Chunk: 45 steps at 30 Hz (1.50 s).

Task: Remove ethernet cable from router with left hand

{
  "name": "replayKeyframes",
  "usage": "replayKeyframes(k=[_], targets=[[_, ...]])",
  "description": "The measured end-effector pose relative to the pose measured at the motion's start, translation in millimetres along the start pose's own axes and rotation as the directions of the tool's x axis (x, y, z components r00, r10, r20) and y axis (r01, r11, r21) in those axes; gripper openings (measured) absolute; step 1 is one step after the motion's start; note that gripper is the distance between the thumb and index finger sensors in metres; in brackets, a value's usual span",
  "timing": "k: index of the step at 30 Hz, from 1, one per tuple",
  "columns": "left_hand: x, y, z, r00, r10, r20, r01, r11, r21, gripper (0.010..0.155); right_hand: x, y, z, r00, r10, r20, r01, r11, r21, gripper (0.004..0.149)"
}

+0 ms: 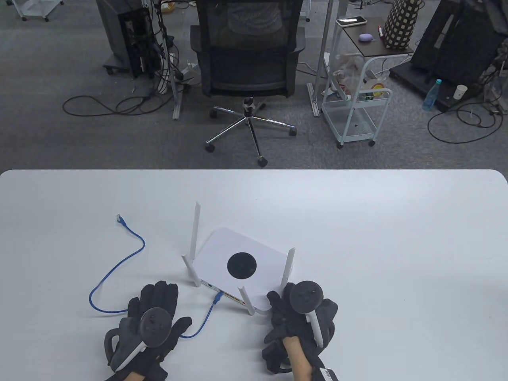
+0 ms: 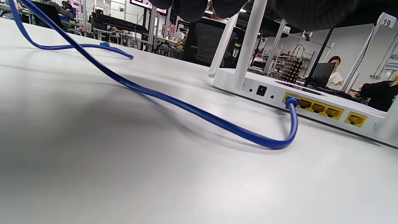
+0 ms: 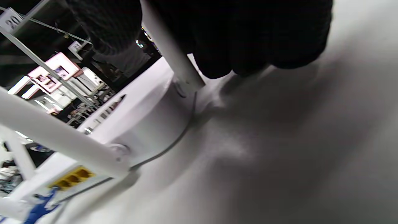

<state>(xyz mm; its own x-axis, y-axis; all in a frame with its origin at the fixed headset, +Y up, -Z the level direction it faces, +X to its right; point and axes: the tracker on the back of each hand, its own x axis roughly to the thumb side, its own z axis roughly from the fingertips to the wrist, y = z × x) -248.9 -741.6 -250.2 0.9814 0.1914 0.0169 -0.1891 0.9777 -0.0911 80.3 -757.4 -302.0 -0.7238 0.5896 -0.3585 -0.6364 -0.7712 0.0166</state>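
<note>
A white router (image 1: 222, 254) with a black disc on top and upright antennas lies on the white table (image 1: 357, 238). A blue ethernet cable (image 1: 119, 266) is plugged into a yellow port on its near side by its plug (image 1: 217, 297); the plug also shows in the left wrist view (image 2: 291, 101). The cable passes under my left hand (image 1: 166, 305), loops left and ends in a free plug (image 1: 119, 217). My left hand lies spread over the table and holds nothing. My right hand (image 1: 283, 301) holds the router's near right corner, with an antenna (image 3: 174, 59) between thumb and fingers (image 3: 248, 37).
Beyond the table's far edge stand an office chair (image 1: 248, 59), a white trolley (image 1: 357, 107) and computer equipment on the floor. More yellow ports (image 2: 323, 109) sit to the right of the plugged one.
</note>
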Motion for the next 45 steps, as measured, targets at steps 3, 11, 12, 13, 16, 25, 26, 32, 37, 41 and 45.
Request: replayKeyframes(k=[3, 11, 12, 13, 16, 25, 26, 32, 37, 41, 45], targets=[[0, 0, 0, 1.0, -0.007, 0.0, 0.007, 1.0, 0.002, 0.083, 3, 5, -3, 0.997, 0.068, -0.04, -0.07, 0.996, -0.047, 0.061], [-1, -1, 0, 1.0, -0.017, -0.01, 0.017, 1.0, -0.01, 0.082, 2, 11, -2, 0.994, 0.1, -0.042, -0.103, 0.992, -0.077, 0.051], [-1, -1, 0, 1.0, -0.017, -0.013, 0.017, 1.0, -0.011, 0.082, 2, 11, -2, 0.995, 0.094, -0.029, -0.096, 0.993, -0.07, 0.05], [-1, -1, 0, 1.0, -0.015, -0.015, 0.015, 1.0, -0.01, 0.082, 2, 10, 0, 0.997, 0.08, -0.011, -0.08, 0.995, -0.058, 0.051], [-2, 1, 0, 1.0, -0.006, -0.024, 0.006, 1.0, -0.005, 0.082, 4, 5, 3, 0.999, 0.013, 0.038, -0.012, 0.999, -0.038, 0.052], [-6, 4, 0, 0.999, 0.016, -0.048, -0.016, 1.0, 0.013, 0.081, -10, 4, 2, 0.793, -0.603, 0.092, 0.602, 0.797, 0.033, 0.06], [-6, 4, 0, 0.999, 0.018, -0.051, -0.018, 1.0, 0.014, 0.082, -12, 6, 2, 0.725, -0.687, 0.049, 0.687, 0.727, 0.025, 0.06], [-8, 5, 0, 0.997, 0.03, -0.065, -0.029, 0.999, 0.017, 0.081, -15, 8, 2, 0.574, -0.818, -0.04, 0.819, 0.574, 0.017, 0.084], [-11, 7, 0, 0.996, 0.042, -0.073, -0.04, 0.999, 0.03, 0.081, -11, 1, 6, 0.507, -0.858, -0.081, 0.86, 0.497, 0.114, 0.091], [-12, 9, 0, 0.995, 0.057, -0.076, -0.054, 0.998, 0.037, 0.081, -12, -13, 12, 0.505, -0.861, -0.061, 0.859, 0.494, 0.132, 0.085], [-12, 11, 1, 0.996, 0.063, -0.07, -0.059, 0.997, 0.053, 0.08, -11, -30, 20, 0.486, -0.874, -0.007, 0.859, 0.477, 0.186, 0.082]])
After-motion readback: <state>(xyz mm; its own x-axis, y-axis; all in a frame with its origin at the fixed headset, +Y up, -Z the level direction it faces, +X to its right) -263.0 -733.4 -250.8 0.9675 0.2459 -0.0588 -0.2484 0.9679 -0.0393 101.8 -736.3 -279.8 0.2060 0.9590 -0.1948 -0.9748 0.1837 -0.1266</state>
